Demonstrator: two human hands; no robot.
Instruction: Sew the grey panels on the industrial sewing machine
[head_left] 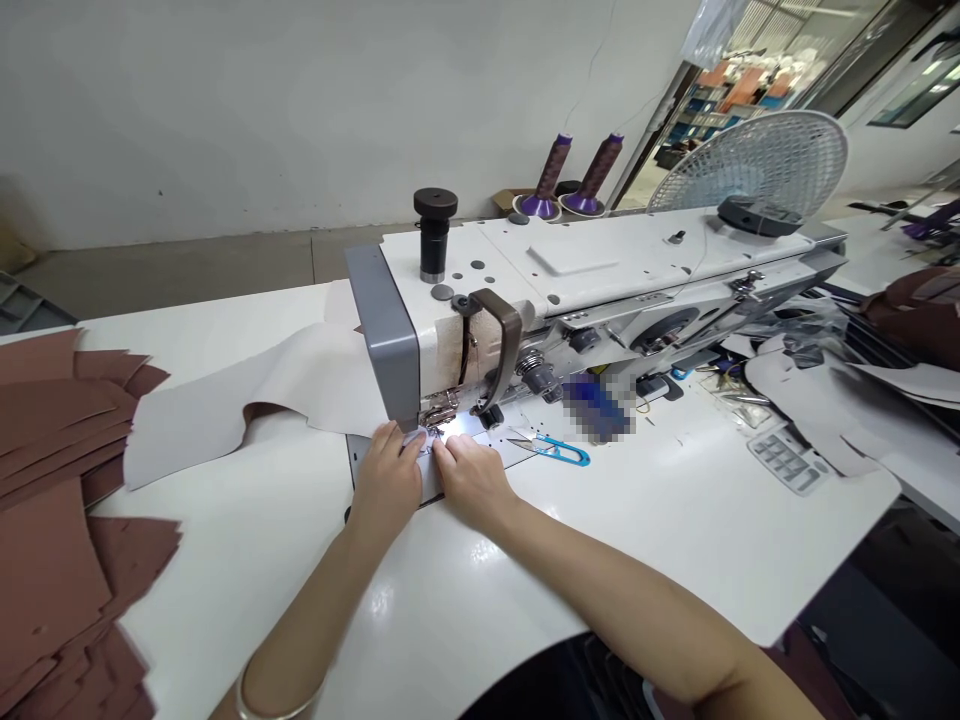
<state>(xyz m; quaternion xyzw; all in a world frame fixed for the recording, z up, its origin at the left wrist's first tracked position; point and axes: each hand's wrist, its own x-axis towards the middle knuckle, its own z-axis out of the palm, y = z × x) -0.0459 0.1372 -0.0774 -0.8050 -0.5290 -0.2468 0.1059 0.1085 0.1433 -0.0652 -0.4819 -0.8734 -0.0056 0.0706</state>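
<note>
Work at the white and grey industrial sewing machine (495, 265) looks to be under way rather than finished: both hands are at its lit stitching end, beside the metal presser foot and needle parts (441, 408). The broad, pale grey, flexible sheet (195, 415) lies on the glossy white counter (637, 540) to the left of the machine head, arched up in the middle so that a brown underside shows, and its near end runs up to the left hand (386, 480). No finished seam can be made out on it, and the fingers hide the spot by the needle, so how much is stitched and how much is left cannot be told. The layered stacks of reddish-brown, leather-like pieces (52, 450) sit off the machine at the far left; whether any of these are already sewn does not show. The left hand is partly closed, its fingers close together and reaching forward, fingertips down on pale material at the foot. The right hand (476, 482) is loosely curled just beside it, fingertips pointing down at the same small patch. Both seem to press or guide the material, though I cannot tell whether either one pinches it.
</note>
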